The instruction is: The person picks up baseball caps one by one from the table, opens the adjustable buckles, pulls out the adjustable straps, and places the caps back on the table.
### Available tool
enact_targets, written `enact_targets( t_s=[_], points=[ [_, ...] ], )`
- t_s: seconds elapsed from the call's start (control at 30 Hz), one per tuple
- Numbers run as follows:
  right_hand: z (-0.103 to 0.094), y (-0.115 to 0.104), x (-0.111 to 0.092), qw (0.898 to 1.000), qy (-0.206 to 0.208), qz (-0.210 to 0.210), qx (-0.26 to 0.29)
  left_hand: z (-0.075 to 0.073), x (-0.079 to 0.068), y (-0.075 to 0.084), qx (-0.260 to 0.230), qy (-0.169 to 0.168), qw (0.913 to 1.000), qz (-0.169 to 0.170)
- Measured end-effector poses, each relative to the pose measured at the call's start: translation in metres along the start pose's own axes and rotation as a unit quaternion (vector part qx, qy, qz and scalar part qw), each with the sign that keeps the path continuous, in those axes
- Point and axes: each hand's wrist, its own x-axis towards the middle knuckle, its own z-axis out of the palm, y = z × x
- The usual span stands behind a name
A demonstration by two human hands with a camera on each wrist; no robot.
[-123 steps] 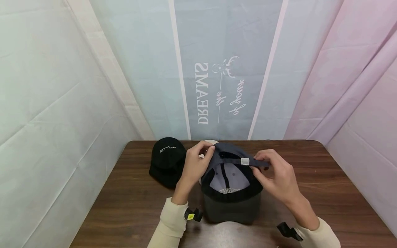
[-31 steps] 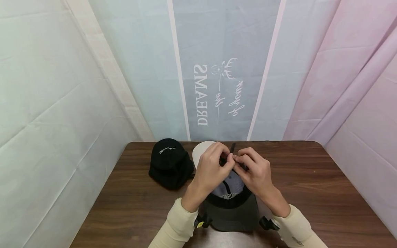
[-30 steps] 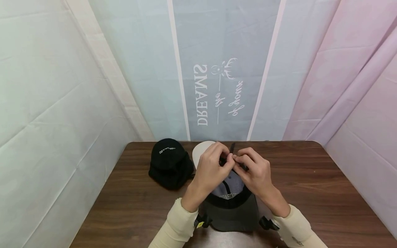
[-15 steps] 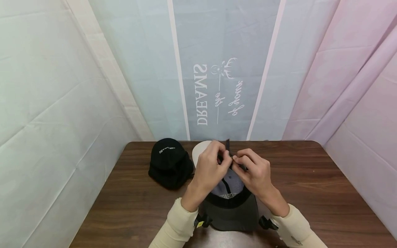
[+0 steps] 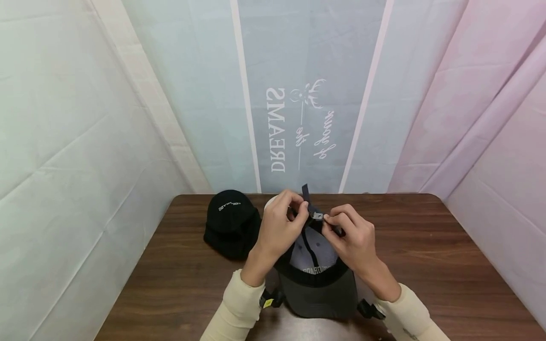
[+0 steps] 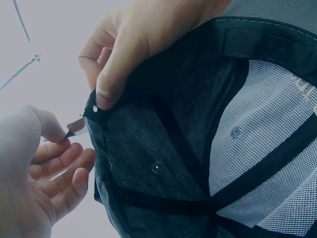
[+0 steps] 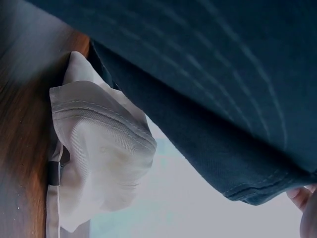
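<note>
A dark baseball cap (image 5: 317, 298) lies with its inside facing up, brim towards me and lettering showing through the front panel. My left hand (image 5: 279, 227) pinches its back strap (image 5: 305, 192) between thumb and finger, and the strap's free tail sticks up past the fingertips. Beside those fingertips sits a small metal buckle (image 5: 317, 216). My right hand (image 5: 351, 237) pinches the cap's back edge just right of the buckle. The left wrist view shows the dark lining (image 6: 163, 139) and pale mesh (image 6: 257, 129); both hands meet at the back edge.
A black cap (image 5: 230, 218) with white COLORADO lettering stands on the wooden table (image 5: 426, 255) to the left. Behind the left hand is a cream cap (image 7: 104, 148), mostly hidden in the head view. Fabric walls (image 5: 213, 94) enclose the table's back and sides.
My hands first held the strap wide apart, then came together over it. In the last half second my left hand has shifted left, uncovering the buckle. The strap tail has moved left.
</note>
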Motion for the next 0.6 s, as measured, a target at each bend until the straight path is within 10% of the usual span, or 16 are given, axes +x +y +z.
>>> enact_targets(
  t_s=[0.6],
  points=[
    [-0.0002, -0.0009, -0.002, 0.998, -0.043, 0.006, -0.035, -0.0016, -0.0007, -0.0007, -0.038, -0.036, 0.9985, 0.015]
  ],
)
